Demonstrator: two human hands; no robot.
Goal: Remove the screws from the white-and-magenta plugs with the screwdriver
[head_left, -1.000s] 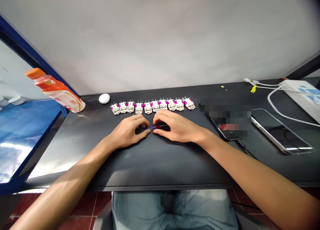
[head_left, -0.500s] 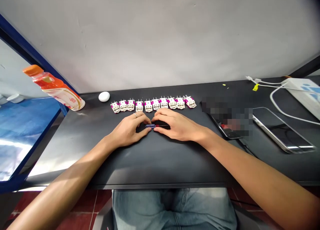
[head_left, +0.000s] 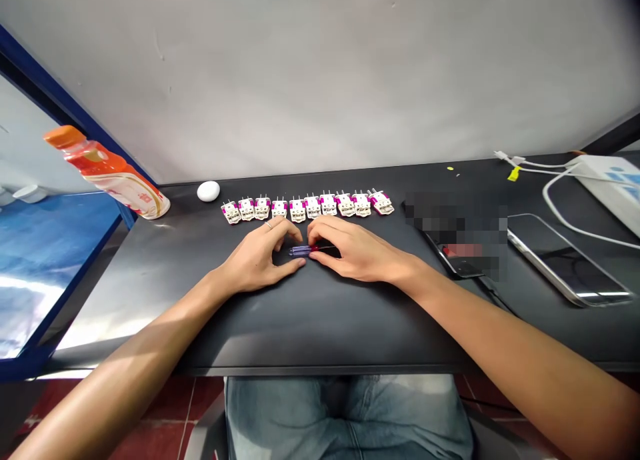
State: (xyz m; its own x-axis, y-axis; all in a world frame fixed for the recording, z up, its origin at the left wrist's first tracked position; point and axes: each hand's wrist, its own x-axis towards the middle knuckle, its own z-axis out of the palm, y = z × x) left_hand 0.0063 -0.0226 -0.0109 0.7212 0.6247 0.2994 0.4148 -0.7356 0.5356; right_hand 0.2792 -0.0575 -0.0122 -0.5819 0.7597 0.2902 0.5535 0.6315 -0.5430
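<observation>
A small screwdriver (head_left: 300, 251) with a clear blue-purple handle and a red collar lies sideways between my hands, its thin shaft pointing right. My right hand (head_left: 357, 252) has thumb and forefinger closed about the collar, and the shaft runs beneath its palm. Around the handle end, my left hand (head_left: 257, 257) curves with thumb and fingers apart, holding nothing; a ring is on one finger. Just beyond both hands stretches a row of several white and magenta plugs (head_left: 297, 210), their metal prongs facing the wall.
An orange-capped bottle (head_left: 120, 180) and a white egg-shaped object (head_left: 208, 191) are at the left on the black table (head_left: 320, 327). To the right are a partly blurred dark phone (head_left: 463, 267), another phone (head_left: 570, 260), white cables (head_left: 555, 203) and a white box (head_left: 610, 187).
My left thumb and fingers have spread away from the screwdriver handle, showing more of it. My right hand stays at the collar, almost in place. The plugs have not moved.
</observation>
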